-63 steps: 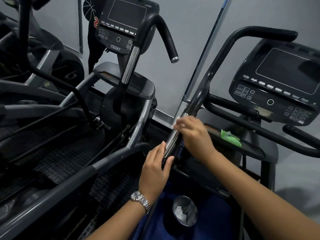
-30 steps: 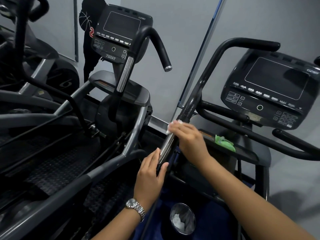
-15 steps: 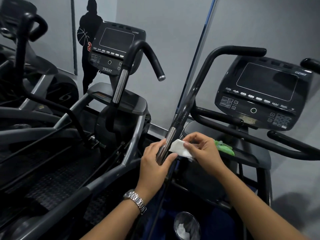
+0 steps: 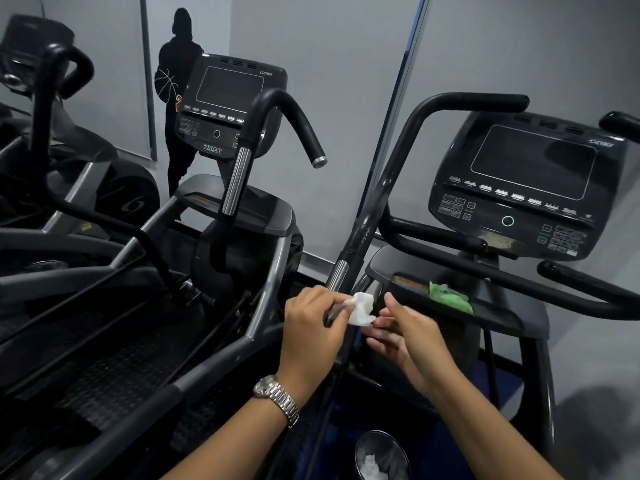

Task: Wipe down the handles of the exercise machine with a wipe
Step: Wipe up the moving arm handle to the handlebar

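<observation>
A second ago the right hand (image 4: 408,336) was rubbing the white wipe (image 4: 362,308) along the chrome length of the near machine's left handle (image 4: 363,223). Since then the wipe has come off the bar and now sits just right of centre in the frame, between the two hands. It looks mid-transfer. The left hand (image 4: 311,327), curled low around the chrome section, appears to pinch the wipe's left edge between thumb and fingers. The right hand has loosened, its fingers nearly straight and only its tips touching the wipe's lower edge. The wiping stroke has paused, probably to refold the wipe or swap hands. Above the hands, the black grip of the handle curving up to the top right looks streaked and is likely still to be done. A green packet (image 4: 450,299) lies on the tray to the right. A small bin (image 4: 381,455) with crumpled white tissue sits at the bottom edge.
</observation>
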`<state>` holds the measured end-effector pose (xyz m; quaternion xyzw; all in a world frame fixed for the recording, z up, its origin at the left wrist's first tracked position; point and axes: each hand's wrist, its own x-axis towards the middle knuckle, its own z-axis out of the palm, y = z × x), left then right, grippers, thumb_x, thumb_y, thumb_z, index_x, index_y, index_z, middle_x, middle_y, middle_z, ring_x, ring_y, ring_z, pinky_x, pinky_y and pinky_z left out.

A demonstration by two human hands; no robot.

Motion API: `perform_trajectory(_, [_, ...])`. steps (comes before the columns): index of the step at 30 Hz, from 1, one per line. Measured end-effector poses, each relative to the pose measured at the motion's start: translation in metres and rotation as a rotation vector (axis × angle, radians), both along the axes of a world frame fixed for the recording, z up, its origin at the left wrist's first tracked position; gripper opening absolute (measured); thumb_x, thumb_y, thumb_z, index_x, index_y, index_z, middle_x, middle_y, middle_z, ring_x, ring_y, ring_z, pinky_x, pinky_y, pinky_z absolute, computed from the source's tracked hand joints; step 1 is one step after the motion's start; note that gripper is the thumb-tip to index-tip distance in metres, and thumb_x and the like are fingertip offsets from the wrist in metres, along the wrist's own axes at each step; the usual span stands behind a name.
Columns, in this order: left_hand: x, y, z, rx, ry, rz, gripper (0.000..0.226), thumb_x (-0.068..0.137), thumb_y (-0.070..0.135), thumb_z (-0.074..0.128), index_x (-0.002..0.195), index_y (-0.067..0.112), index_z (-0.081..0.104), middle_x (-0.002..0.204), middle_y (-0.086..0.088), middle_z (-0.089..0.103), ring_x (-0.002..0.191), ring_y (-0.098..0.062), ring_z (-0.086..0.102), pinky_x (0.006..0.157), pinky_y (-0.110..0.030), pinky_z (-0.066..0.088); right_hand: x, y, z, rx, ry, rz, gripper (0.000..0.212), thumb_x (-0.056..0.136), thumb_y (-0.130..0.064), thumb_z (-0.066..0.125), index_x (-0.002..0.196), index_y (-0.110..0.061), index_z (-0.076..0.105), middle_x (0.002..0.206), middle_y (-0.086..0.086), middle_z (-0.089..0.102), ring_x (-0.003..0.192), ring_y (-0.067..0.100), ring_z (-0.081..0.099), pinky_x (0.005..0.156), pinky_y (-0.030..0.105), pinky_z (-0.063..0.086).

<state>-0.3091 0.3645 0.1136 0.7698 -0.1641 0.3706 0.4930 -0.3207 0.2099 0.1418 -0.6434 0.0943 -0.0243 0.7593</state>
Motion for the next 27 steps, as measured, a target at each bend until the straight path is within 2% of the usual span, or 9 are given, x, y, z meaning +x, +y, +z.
perform_trajectory(4, [-0.001,-0.010,-0.003,0.133,-0.135,0.018,0.010,0.078,0.020,0.068,0.086,0.026,0.067,0.081,0.015,0.060,0.084,-0.004,0.054,0.078,-0.035,0.042,-0.001,0.003,0.011,0.306,0.134,0.087,0.051,0.078,-0.042,0.070,0.109,-0.002,0.062,0.105,0.021,0.069,0.092,0.033,0.070,0.071,0.040,0.060])
perform_trajectory(8, [-0.003,-0.021,-0.006,0.215,-0.174,-0.015,0.013,0.076,0.018,0.066,0.085,0.026,0.069,0.082,0.015,0.062,0.086,-0.006,0.056,0.082,-0.033,0.038,0.006,0.004,0.013,0.355,0.120,0.035,0.050,0.065,-0.021,0.076,0.106,0.005,0.066,0.095,0.020,0.069,0.071,0.024,0.069,0.060,0.030,0.059])
perform_trajectory(9, [-0.003,-0.023,-0.007,0.233,-0.174,-0.020,0.013,0.076,0.018,0.067,0.085,0.027,0.069,0.082,0.015,0.062,0.085,-0.007,0.056,0.082,-0.033,0.038,0.007,0.003,0.012,0.350,0.108,0.029,0.051,0.063,-0.019,0.076,0.106,0.007,0.067,0.093,0.021,0.069,0.070,0.023,0.068,0.059,0.030,0.058])
perform_trajectory(11, [0.000,-0.025,-0.008,0.268,-0.171,-0.034,0.014,0.076,0.019,0.069,0.086,0.028,0.070,0.082,0.015,0.062,0.086,-0.007,0.056,0.082,-0.033,0.037,0.008,-0.001,0.010,0.319,0.062,0.051,0.045,0.070,-0.024,0.074,0.104,0.005,0.069,0.094,0.019,0.070,0.072,0.023,0.068,0.060,0.030,0.058])
perform_trajectory(13, [0.004,-0.027,-0.008,0.285,-0.173,-0.046,0.015,0.076,0.019,0.071,0.086,0.030,0.070,0.081,0.015,0.062,0.085,-0.006,0.056,0.082,-0.033,0.038,0.008,-0.005,0.012,0.239,0.005,0.102,0.037,0.079,-0.028,0.069,0.103,0.001,0.069,0.095,0.017,0.071,0.077,0.023,0.069,0.063,0.030,0.057])
perform_trajectory(17, [0.013,-0.028,-0.005,0.322,-0.206,-0.068,0.010,0.080,0.025,0.066,0.088,0.027,0.072,0.083,0.015,0.063,0.087,-0.007,0.055,0.081,-0.035,0.041,0.017,-0.006,0.015,0.047,-0.062,0.102,0.024,0.067,-0.015,0.074,0.089,-0.005,0.073,0.085,0.016,0.071,0.071,0.021,0.067,0.058,0.027,0.054])
perform_trajectory(20, [0.018,-0.026,-0.004,0.321,-0.251,-0.105,0.019,0.085,0.036,0.065,0.099,0.024,0.072,0.099,0.015,0.066,0.097,-0.008,0.056,0.085,-0.033,0.043,0.029,-0.010,0.024,-0.015,-0.163,0.048,0.015,0.067,-0.010,0.073,0.080,-0.004,0.072,0.076,0.016,0.070,0.067,0.022,0.065,0.057,0.028,0.054])
perform_trajectory(23, [0.023,-0.022,-0.003,0.248,-0.247,-0.081,0.030,0.089,0.029,0.064,0.115,0.014,0.067,0.119,0.003,0.062,0.110,-0.013,0.053,0.093,-0.032,0.045,0.043,-0.018,0.039,-0.284,-0.377,-0.079,0.006,0.078,-0.006,0.071,0.083,-0.009,0.073,0.080,0.008,0.074,0.074,0.018,0.069,0.068,0.027,0.056])
perform_trajectory(27, [0.036,-0.019,-0.009,0.169,-0.120,0.055,0.040,0.091,0.013,0.056,0.130,0.006,0.054,0.132,-0.005,0.053,0.122,-0.017,0.047,0.104,-0.029,0.041,0.067,-0.013,0.044,-0.771,-0.878,-0.115,0.010,0.081,-0.007,0.072,0.092,-0.007,0.074,0.089,0.002,0.072,0.086,0.009,0.068,0.079,0.019,0.053])
